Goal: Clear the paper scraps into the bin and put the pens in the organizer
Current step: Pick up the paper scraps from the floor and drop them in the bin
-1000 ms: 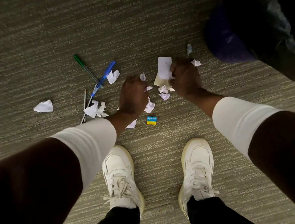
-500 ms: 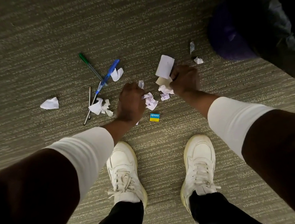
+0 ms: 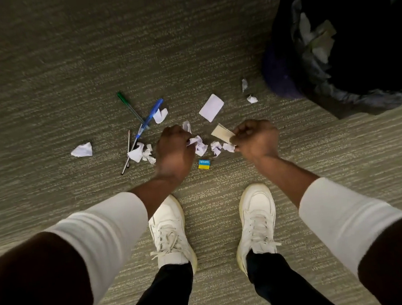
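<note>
Paper scraps lie scattered on the carpet in front of my feet. My left hand (image 3: pixel 174 147) is closed on crumpled white scraps (image 3: pixel 199 144). My right hand (image 3: pixel 254 137) is closed on a beige paper strip (image 3: pixel 221 132) and a small white scrap. A flat white paper square (image 3: pixel 211 107) lies free beyond my hands. Left of my left hand lie a green pen (image 3: pixel 129 106), a blue pen (image 3: pixel 150 118) and a thin dark pen (image 3: pixel 127 152), crossing among crumpled scraps (image 3: pixel 140 153). The bin (image 3: pixel 349 36), lined with a black bag, stands at the upper right. No organizer is in view.
A lone scrap (image 3: pixel 82 150) lies at the far left. Two small scraps (image 3: pixel 248 92) sit near the bin's foot. A small blue-and-yellow eraser (image 3: pixel 204 164) lies between my hands, just beyond my white shoes (image 3: pixel 170 234).
Both hands drew back towards my feet. The white paper square, earlier at my right hand's fingers, now lies free on the carpet. The view pulled back, showing more of the bin.
</note>
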The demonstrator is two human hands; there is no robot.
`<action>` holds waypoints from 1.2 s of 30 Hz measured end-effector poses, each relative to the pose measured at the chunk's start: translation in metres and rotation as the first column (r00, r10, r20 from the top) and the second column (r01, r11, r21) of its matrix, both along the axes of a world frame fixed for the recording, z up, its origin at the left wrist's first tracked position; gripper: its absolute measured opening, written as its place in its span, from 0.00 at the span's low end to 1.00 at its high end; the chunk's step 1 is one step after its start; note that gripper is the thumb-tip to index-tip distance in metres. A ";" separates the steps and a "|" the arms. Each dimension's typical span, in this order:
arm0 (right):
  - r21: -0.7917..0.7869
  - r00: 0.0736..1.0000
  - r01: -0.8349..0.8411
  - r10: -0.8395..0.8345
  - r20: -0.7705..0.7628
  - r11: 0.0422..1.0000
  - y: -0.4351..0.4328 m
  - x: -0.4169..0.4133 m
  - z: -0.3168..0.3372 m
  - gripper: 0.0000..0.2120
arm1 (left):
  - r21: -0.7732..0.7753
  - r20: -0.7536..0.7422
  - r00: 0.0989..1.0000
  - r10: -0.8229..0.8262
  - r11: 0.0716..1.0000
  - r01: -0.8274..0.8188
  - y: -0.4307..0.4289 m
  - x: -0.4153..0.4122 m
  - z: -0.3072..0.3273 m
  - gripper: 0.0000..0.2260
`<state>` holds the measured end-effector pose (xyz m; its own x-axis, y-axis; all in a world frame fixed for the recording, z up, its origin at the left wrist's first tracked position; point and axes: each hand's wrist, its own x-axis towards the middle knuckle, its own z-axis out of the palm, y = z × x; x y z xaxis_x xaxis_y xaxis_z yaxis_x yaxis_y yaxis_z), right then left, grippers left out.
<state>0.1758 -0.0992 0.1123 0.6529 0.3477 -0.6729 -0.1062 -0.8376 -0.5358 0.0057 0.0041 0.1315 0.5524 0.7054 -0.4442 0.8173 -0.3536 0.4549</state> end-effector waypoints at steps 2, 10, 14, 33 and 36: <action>0.054 0.999 0.024 -0.025 0.032 0.998 0.003 0.011 0.034 0.06 | 0.014 0.057 0.996 0.062 0.998 -0.063 -0.002 0.016 0.023 0.08; 0.302 0.947 0.097 -0.182 0.266 0.948 -0.003 0.062 0.162 0.07 | 0.073 0.347 0.915 0.205 0.967 -0.244 -0.002 0.112 0.131 0.05; 0.418 0.897 0.294 -0.400 0.190 0.859 -0.009 0.102 0.192 0.08 | -0.036 0.435 0.884 0.170 0.985 -0.172 -0.010 0.167 0.174 0.05; 0.276 0.839 0.255 -0.354 0.413 0.927 -0.021 0.203 0.178 0.15 | 0.120 0.443 0.888 -0.122 0.990 0.077 -0.020 0.261 0.158 0.16; 0.384 0.899 0.095 -0.245 0.363 0.918 -0.022 0.166 0.182 0.11 | 0.156 0.385 0.922 -0.044 0.988 -0.018 -0.016 0.223 0.144 0.09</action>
